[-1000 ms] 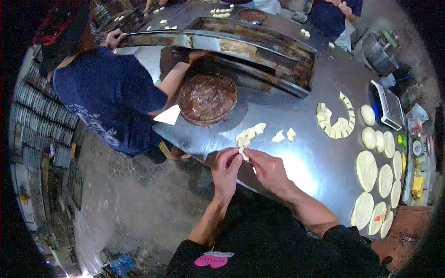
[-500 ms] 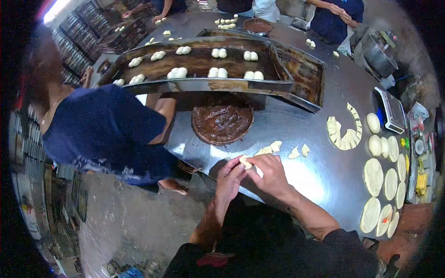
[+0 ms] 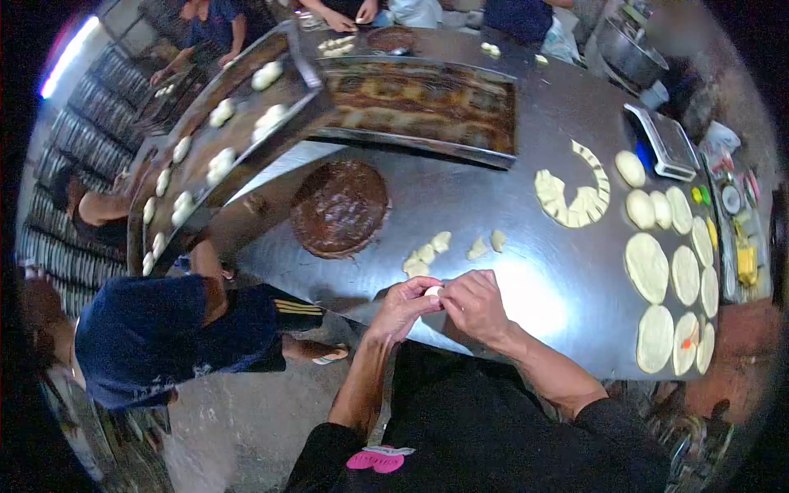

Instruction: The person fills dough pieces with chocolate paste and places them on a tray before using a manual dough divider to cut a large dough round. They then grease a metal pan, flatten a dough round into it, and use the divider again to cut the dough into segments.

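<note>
A small piece of dough (image 3: pixel 433 291) is pinched between the fingers of my left hand (image 3: pixel 403 309) and my right hand (image 3: pixel 477 307), just over the table's near edge. Both hands are closed on it, and my fingers cover most of it. Right beyond them lie several flattened dough scraps (image 3: pixel 417 261), with two more pieces (image 3: pixel 477 248) a little to the right. A round pan of glossy dark brown filling (image 3: pixel 341 209) rests further back to the left.
At left, a person in a dark shirt (image 3: pixel 152 324) holds a tilted tray (image 3: pixel 271 152) of dough balls. Another baking tray (image 3: pixel 419 111) lies behind the filling. Cut dough strips (image 3: pixel 567 212), dough ovals (image 3: pixel 647 267) and a scale (image 3: pixel 664 140) occupy the right side of the metal table (image 3: pixel 526 329).
The person at left has lifted the tray of dough balls off the table and swung it left, tilted, uncovering the tray behind. My hands still hold the dough piece, now more hidden by my fingers.
</note>
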Tool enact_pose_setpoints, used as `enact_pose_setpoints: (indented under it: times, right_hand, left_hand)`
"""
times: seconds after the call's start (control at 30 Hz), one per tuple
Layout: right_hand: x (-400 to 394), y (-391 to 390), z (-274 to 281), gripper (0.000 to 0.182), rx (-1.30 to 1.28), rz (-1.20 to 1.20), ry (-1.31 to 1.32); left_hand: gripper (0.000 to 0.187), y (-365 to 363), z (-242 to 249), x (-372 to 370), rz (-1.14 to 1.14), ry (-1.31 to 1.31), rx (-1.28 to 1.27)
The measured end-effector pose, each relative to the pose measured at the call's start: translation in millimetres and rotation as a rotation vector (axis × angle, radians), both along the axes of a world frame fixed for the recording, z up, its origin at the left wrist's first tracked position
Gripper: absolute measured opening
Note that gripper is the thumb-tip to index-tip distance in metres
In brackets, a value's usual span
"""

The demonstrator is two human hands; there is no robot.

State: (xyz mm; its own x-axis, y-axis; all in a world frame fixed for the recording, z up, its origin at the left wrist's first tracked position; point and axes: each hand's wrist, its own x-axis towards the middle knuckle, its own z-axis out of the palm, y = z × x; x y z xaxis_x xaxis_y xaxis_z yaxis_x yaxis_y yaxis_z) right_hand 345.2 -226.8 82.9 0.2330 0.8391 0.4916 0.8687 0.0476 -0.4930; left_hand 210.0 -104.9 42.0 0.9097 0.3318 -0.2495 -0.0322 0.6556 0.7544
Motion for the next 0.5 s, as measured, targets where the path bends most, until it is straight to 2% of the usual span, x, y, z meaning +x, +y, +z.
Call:
enact_pose_setpoints:
  times: [0.1,0.17,0.2,0.23,0.27,0.3,0.33,0.37,0.4,0.43,0.47,0.5]
  right_hand:
    - [4.9,-48.0,-12.7,0.011,0.019,-0.067,0.042]
    - [22.5,-83.5,-38.7,0.012,-0.104,-0.133,-0.067]
    - [34.4,-97.2,-48.5,0.012,-0.14,-0.186,-0.073]
    - [44.8,-108.7,-59.5,0.012,-0.172,-0.239,-0.089]
    - [50.0,-120.1,-75.2,0.011,-0.193,-0.309,-0.122]
    - [54.6,-131.9,-90.3,0.011,-0.21,-0.38,-0.161]
    - [52.6,-147.5,-102.0,0.008,-0.205,-0.394,-0.27]
    - [43.2,-155.4,-95.2,0.008,-0.175,-0.382,-0.328]
    - [39.5,-160.2,-88.3,0.009,-0.186,-0.401,-0.354]
    - [36.6,-163.1,-81.7,0.01,-0.202,-0.414,-0.373]
    - [35.8,-164.2,-76.1,0.01,-0.204,-0.42,-0.369]
    - [42.9,-159.1,-70.5,0.012,-0.418,-0.445,-0.165]
  left_hand:
    - [0.035,-43.5,-20.1,20.1,-0.032,0.057,-0.01]
    - [0.037,-80.0,-26.8,38.0,-0.092,0.119,-0.072]
    - [0.04,-87.2,-32.8,50.9,-0.201,0.196,-0.033]
    - [0.046,-84.7,-56.1,62.8,-0.218,0.372,0.477]
    - [0.046,-78.8,-34.4,75.5,-0.184,0.492,0.653]
    - [0.039,-64.3,-65.7,88.7,-0.121,0.494,0.925]
    - [0.037,-48.2,-77.2,103.2,0.061,0.422,1.13]
    - [0.032,-32.6,-72.9,116.7,0.154,0.42,1.221]
    - [0.025,-18.3,-88.2,128.8,0.314,0.38,1.549]
    - [0.025,-9.0,-89.6,140.1,0.302,0.373,1.548]
    - [0.023,-1.4,-89.5,147.8,0.188,0.407,1.679]
    - [0.022,5.5,-91.1,154.5,0.083,0.442,1.812]
